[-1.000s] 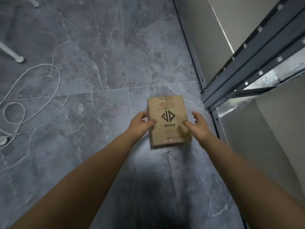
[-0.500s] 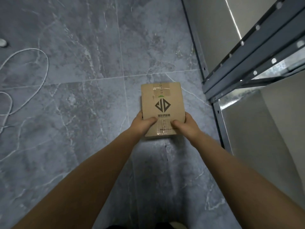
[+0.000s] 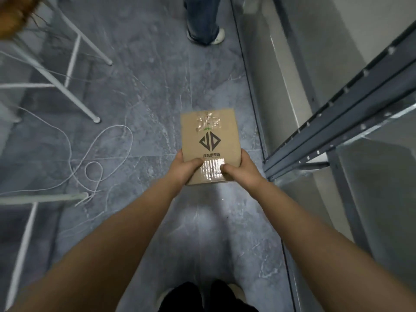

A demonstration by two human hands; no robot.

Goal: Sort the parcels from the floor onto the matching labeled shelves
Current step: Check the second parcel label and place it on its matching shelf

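Lifted since a second ago, the box [image 3: 209, 140] is now above the floor [image 3: 146, 86], its near end gripped by the left hand [image 3: 184, 168] and right hand [image 3: 239, 171], long axis pointing away, with the rack [image 3: 337, 122] just right, nearer the right hand.

Parcel [image 3: 210, 145] at centre, over the floor [image 3: 146, 86], held at its near end. Left hand [image 3: 184, 167] grips the near left corner and right hand [image 3: 240, 170] the near right, with both thumbs on the top face. Shelf rack beam [image 3: 337, 122] to the right, apart from the parcel. Cord [image 3: 101, 154] looped on the floor to the left. Furniture legs [image 3: 74, 86] beyond the cord, far left. Another person's leg [image 3: 202, 21] stands beyond the parcel. Wearer's feet [image 3: 202, 296] at the near edge.
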